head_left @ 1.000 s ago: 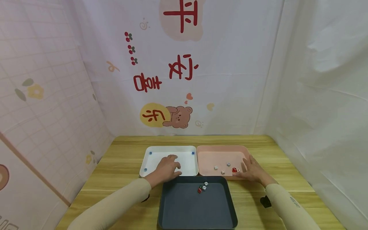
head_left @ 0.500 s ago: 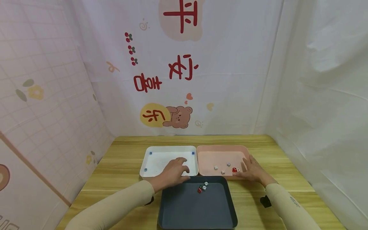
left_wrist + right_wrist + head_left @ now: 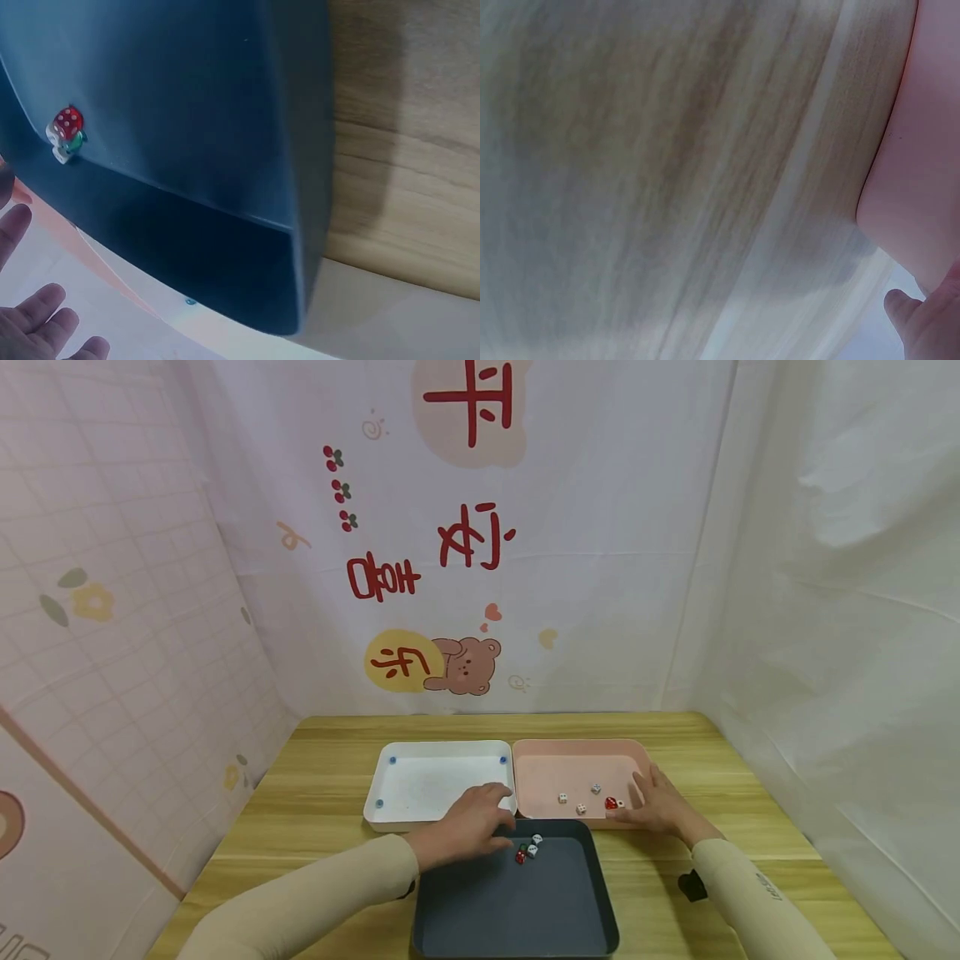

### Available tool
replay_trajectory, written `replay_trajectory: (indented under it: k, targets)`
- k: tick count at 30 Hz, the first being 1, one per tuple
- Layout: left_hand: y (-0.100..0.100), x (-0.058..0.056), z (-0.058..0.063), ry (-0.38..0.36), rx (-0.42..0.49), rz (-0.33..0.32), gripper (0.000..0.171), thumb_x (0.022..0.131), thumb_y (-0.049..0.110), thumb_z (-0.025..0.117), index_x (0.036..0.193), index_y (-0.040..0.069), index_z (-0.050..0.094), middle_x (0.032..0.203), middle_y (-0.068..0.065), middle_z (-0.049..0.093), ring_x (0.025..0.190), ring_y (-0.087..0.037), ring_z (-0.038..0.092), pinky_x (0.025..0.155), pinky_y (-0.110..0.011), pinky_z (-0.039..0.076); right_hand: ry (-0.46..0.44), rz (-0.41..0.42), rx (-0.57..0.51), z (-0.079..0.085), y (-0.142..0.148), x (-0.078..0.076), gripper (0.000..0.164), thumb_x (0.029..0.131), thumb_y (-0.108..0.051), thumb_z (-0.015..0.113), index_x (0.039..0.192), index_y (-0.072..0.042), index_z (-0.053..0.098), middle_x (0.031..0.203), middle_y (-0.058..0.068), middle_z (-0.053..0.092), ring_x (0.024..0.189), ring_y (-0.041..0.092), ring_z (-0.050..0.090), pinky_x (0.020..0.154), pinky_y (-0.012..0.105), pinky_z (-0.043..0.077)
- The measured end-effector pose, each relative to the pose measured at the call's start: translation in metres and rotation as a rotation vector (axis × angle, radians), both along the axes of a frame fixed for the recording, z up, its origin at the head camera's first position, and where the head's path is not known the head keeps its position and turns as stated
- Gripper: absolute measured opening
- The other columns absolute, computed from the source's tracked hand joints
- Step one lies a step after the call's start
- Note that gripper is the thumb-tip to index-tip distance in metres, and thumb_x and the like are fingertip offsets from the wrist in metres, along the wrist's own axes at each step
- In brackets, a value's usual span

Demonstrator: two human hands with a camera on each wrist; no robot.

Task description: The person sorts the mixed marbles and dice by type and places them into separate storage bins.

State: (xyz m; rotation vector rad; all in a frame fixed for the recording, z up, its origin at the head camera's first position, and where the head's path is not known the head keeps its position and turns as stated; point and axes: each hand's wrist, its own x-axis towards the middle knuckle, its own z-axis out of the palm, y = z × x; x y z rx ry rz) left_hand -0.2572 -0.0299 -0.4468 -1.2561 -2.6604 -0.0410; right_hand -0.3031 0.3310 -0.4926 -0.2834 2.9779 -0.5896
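Note:
My left hand (image 3: 471,825) hovers with loosely spread, empty fingers over the front right of the white tray (image 3: 420,822) and the back left of the dark grey tray (image 3: 517,910). Just right of it in the dark tray sits a small cluster: a red die (image 3: 521,856), white dice (image 3: 532,851), and something green beside them. In the left wrist view the red die (image 3: 69,122) shows white dots. My right hand (image 3: 660,806) rests at the right front corner of the pink tray (image 3: 577,760), fingers spread over its rim. Close to its thumb lie a red piece (image 3: 611,803) and several white dice (image 3: 581,809).
Small blue pieces (image 3: 392,760) sit near corners of the white tray. The white and pink trays stand side by side at the back of the wooden table (image 3: 315,793), with the dark tray in front. A printed cloth (image 3: 600,568) hangs behind.
My left hand has moved right and slightly toward me, from above the white tray to the dark tray's back left edge, near the dice. The right hand and the dice stay put.

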Motion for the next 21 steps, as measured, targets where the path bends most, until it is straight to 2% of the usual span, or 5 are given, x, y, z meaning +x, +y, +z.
replay_trajectory:
  k: [12,21]
  targets:
    - [0.021,0.005,-0.005,0.025,-0.112,-0.077,0.023,0.077,0.048,0.067,0.092,0.030,0.071,0.125,-0.004,0.048,0.122,-0.021,0.036,0.093,-0.042,0.036,0.002,-0.009,0.007,-0.002,0.001,-0.001,0.113,0.066,-0.071,0.060,0.139,0.008,0.024,0.141,0.037,0.004,0.127,0.052,0.007,0.096,0.065,0.014]
    - [0.025,0.003,-0.016,0.055,-0.182,-0.084,0.024,0.075,0.048,0.070,0.093,0.032,0.071,0.127,-0.007,0.046,0.124,-0.024,0.034,0.095,-0.046,0.034,0.010,-0.007,0.003,-0.001,0.000,-0.001,0.112,0.066,-0.070,0.061,0.139,0.008,0.025,0.140,0.037,0.005,0.127,0.052,0.008,0.097,0.064,0.015]
